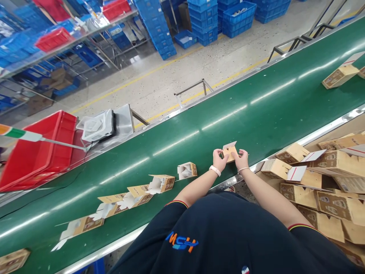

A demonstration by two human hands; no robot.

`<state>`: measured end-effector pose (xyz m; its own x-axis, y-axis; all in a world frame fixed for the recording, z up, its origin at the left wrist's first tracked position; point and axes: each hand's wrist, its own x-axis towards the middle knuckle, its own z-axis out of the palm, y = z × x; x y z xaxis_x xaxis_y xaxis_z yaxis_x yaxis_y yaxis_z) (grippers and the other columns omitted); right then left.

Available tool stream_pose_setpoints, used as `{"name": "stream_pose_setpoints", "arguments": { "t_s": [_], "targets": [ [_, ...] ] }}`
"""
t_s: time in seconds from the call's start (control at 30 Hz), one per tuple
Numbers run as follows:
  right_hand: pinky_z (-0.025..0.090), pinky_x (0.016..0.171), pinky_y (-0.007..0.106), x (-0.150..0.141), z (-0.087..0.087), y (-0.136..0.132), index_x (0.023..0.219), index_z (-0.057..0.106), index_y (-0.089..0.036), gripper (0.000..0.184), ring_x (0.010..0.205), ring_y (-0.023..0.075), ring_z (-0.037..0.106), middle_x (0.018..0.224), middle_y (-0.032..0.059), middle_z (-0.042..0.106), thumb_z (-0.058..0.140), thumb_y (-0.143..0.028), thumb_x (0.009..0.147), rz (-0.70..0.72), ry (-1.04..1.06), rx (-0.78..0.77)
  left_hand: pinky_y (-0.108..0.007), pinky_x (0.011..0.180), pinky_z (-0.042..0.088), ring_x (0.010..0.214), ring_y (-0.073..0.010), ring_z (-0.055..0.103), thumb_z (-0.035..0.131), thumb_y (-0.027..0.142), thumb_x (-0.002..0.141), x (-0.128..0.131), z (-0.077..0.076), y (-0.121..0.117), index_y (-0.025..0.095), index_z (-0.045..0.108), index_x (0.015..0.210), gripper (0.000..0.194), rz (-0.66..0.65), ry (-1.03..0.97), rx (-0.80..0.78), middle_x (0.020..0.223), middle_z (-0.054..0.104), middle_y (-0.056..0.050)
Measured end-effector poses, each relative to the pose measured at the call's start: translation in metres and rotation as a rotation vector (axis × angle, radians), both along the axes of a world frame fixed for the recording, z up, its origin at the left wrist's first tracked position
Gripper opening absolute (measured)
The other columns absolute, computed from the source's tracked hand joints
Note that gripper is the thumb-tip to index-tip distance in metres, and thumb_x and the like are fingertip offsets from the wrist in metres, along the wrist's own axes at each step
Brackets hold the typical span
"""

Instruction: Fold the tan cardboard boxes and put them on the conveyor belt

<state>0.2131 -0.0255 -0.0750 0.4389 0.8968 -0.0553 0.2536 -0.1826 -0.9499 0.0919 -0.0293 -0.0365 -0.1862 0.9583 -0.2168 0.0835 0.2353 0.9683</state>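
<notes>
The small tan cardboard box (229, 155) is above the near side of the green conveyor belt (171, 140), between the 2 bare hands in front of the dark shirt (228, 232). The left hand (219, 161) has its fingers curled close around the box's left side, and the right hand (242, 160) grips the opposite side; both are closed about as far as the box allows, with thumbs against its face. This box looks part-finished: its tan face is folded over, while 1 pale flap (229, 145) stands up at the far edge. On the belt to the left, at least 5 boxes remain with ends open, including the printed brown cardboard box with a white interior (191, 169) nearest the hands; their flaps seem still to need folding. To the right, beyond the metal rail (327, 128), lies a heap of printed brown cardboard boxes (332, 203), many with tan ends folded in, apparently further along, though a few show raised white flaps with red lines (297, 173). Overall, the batch looks partly done.
</notes>
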Motion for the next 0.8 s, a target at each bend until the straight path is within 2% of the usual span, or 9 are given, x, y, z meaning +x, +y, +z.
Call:
{"name": "stream_pose_setpoints", "arguments": {
  "t_s": [0.17, 0.27, 0.37, 0.47, 0.53, 0.63, 0.67, 0.73, 0.8],
  "targets": [
    [0.056, 0.069, 0.039, 0.012, -0.004, 0.019, 0.110, 0.048, -0.023, 0.048, 0.074, 0.0204, 0.058, 0.089, 0.0045, 0.053, 0.059, -0.048, 0.071, 0.056, 0.013, -0.045, -0.038, 0.091, 0.052, 0.101, -0.0203, 0.064, 0.074, 0.015, 0.073, 0.018, 0.007, 0.022, 0.019, 0.052, 0.099, 0.034, -0.064, -0.191, -0.238, 0.107, 0.066, -0.011],
    [0.056, 0.071, 0.041, 0.018, 0.004, 0.022, 0.113, 0.047, -0.022, 0.049, 0.077, 0.0221, 0.059, 0.089, 0.0051, 0.055, 0.056, -0.049, 0.073, 0.076, -0.003, -0.046, -0.040, 0.090, 0.053, 0.099, -0.0215, 0.066, 0.074, 0.018, 0.074, 0.031, 0.011, 0.033, 0.017, 0.052, 0.101, 0.035, -0.067, -0.194, -0.257, 0.109, 0.066, -0.012],
    [0.053, 0.085, 0.047, 0.022, 0.018, 0.014, 0.121, 0.045, -0.021, 0.059, 0.094, 0.0266, 0.058, 0.106, 0.0110, 0.054, 0.058, -0.051, 0.072, 0.078, -0.060, 0.010, -0.040, 0.094, 0.051, 0.108, -0.0230, 0.063, 0.074, 0.024, 0.076, 0.033, 0.017, 0.031, 0.017, 0.051, 0.112, 0.044, -0.051, -0.180, -0.237, 0.122, 0.061, -0.015],
    [0.041, 0.100, 0.057, 0.020, 0.034, 0.000, 0.123, 0.046, -0.020, 0.070, 0.120, 0.0366, 0.044, 0.126, 0.0182, 0.045, 0.069, -0.050, 0.064, 0.189, -0.317, 0.109, -0.037, 0.099, 0.047, 0.114, -0.0223, 0.060, 0.070, 0.031, 0.079, 0.015, 0.022, 0.004, 0.018, 0.052, 0.114, 0.042, -0.076, -0.104, -0.106, 0.126, 0.058, -0.015],
    [0.037, 0.099, 0.062, 0.014, 0.043, -0.006, 0.115, 0.051, -0.020, 0.062, 0.122, 0.0412, 0.039, 0.127, 0.0194, 0.042, 0.071, -0.044, 0.063, 0.243, -0.488, 0.086, -0.036, 0.094, 0.049, 0.101, -0.0199, 0.064, 0.067, 0.034, 0.080, -0.010, 0.021, -0.029, 0.018, 0.057, 0.105, 0.031, -0.177, -0.053, -0.026, 0.110, 0.065, -0.012],
    [0.041, 0.095, 0.058, 0.009, 0.062, -0.011, 0.100, 0.054, -0.019, 0.039, 0.114, 0.0386, 0.044, 0.116, 0.0184, 0.044, 0.067, -0.033, 0.066, 0.167, -0.561, 0.062, -0.034, 0.078, 0.053, 0.071, -0.0153, 0.063, 0.065, 0.037, 0.079, -0.060, 0.011, -0.084, 0.018, 0.058, 0.085, 0.021, -0.316, 0.031, -0.106, 0.076, 0.065, -0.003],
    [0.042, 0.095, 0.056, 0.010, 0.071, -0.014, 0.097, 0.053, -0.020, 0.036, 0.112, 0.0367, 0.045, 0.113, 0.0174, 0.044, 0.066, -0.032, 0.066, 0.131, -0.573, 0.110, -0.033, 0.075, 0.053, 0.068, -0.0149, 0.062, 0.068, 0.037, 0.076, -0.077, 0.006, -0.100, 0.019, 0.057, 0.082, 0.022, -0.293, 0.083, -0.141, 0.072, 0.062, -0.001],
    [0.043, 0.095, 0.052, 0.022, 0.094, -0.023, 0.094, 0.051, -0.020, 0.036, 0.109, 0.0339, 0.046, 0.110, 0.0150, 0.044, 0.066, -0.034, 0.066, 0.065, -0.619, 0.248, -0.034, 0.075, 0.053, 0.068, -0.0148, 0.062, 0.074, 0.037, 0.069, -0.106, -0.004, -0.123, 0.019, 0.054, 0.083, 0.030, -0.108, 0.183, -0.178, 0.071, 0.059, 0.002],
    [0.043, 0.094, 0.053, 0.043, 0.125, -0.037, 0.092, 0.049, -0.020, 0.037, 0.108, 0.0329, 0.047, 0.107, 0.0135, 0.044, 0.066, -0.039, 0.065, -0.003, -0.696, 0.341, -0.037, 0.078, 0.054, 0.073, -0.0160, 0.062, 0.080, 0.035, 0.063, -0.124, -0.014, -0.132, 0.020, 0.052, 0.088, 0.041, 0.084, 0.259, -0.186, 0.080, 0.059, 0.001]
  ]
}}
